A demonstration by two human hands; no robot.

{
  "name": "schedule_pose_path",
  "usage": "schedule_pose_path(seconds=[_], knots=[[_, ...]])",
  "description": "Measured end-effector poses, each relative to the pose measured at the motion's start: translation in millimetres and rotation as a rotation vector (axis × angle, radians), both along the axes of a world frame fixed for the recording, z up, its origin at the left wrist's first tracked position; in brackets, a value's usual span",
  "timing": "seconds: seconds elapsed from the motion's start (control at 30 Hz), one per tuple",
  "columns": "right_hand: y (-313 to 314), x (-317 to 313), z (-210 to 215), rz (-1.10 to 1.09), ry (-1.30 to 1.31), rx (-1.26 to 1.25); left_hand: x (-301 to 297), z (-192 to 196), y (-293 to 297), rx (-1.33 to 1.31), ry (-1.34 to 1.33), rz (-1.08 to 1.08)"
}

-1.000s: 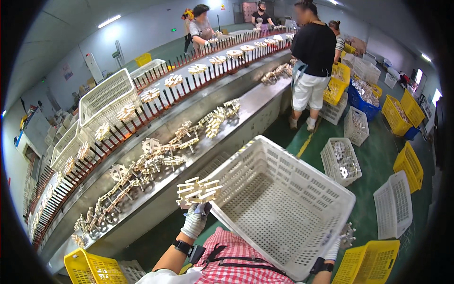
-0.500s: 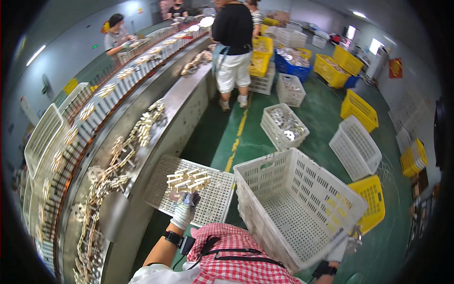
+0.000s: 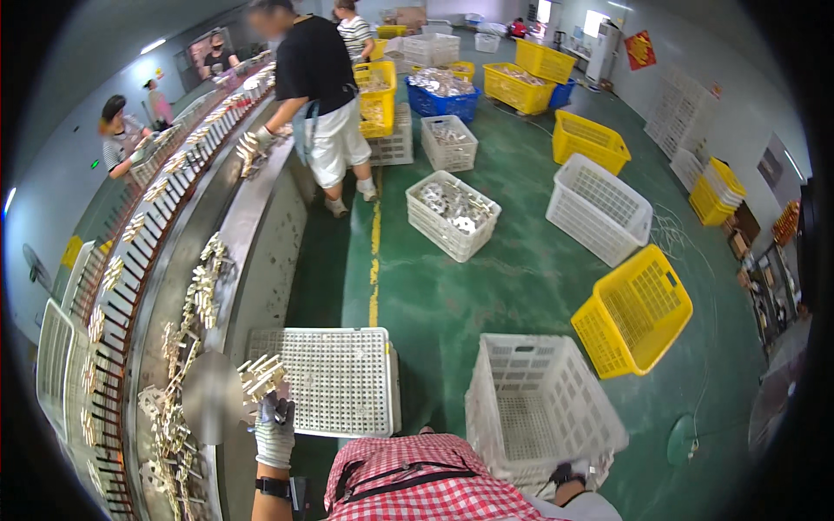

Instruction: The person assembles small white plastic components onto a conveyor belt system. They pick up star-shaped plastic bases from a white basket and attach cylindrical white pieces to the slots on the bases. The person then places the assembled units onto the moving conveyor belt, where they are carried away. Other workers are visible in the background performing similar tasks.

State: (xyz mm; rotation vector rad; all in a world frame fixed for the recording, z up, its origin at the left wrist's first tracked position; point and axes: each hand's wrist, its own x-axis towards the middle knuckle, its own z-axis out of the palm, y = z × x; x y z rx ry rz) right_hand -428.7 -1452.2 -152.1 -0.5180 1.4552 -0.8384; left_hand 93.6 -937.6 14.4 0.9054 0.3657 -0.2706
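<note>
My left hand [image 3: 275,432], in a striped white-and-grey glove, is closed on a cluster of bar-shaped metal pieces [image 3: 262,379], pale gold and silvery. It holds them above the left edge of an upturned-looking white perforated crate [image 3: 334,382], beside the metal bench [image 3: 261,221]. Loose pieces of similar shape [image 3: 205,291] lie heaped along that bench. At the lower right, my right hand [image 3: 563,471] is at the near rim of a deep white slotted crate [image 3: 546,404]. Its fingers are hidden, so their grip does not show.
Left of the bench runs a curved conveyor [image 3: 130,252] carrying similar clusters. A co-worker in black [image 3: 320,65] stands at the bench ahead. A white crate of metal parts [image 3: 452,208] and yellow crates [image 3: 632,308] stand on the green floor [image 3: 434,304].
My left hand has moved left toward the bench with the cluster. The whole view has turned and shifted. The deep white crate appears lower. The co-worker ahead now reaches over the bench.
</note>
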Motion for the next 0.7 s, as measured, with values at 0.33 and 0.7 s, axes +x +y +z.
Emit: schedule_pose_path(seconds=[0.33, 0.7], knots=[[25.1, 45.8, 18.3, 0.078, 0.732, -0.162, -37.3, -19.9, 70.7, 0.441, -0.181, 0.067], [201.1, 415.6, -13.5, 0.732, 0.11, -0.16, -138.8, -29.6, 335.7, -0.033, -0.101, 0.475]])
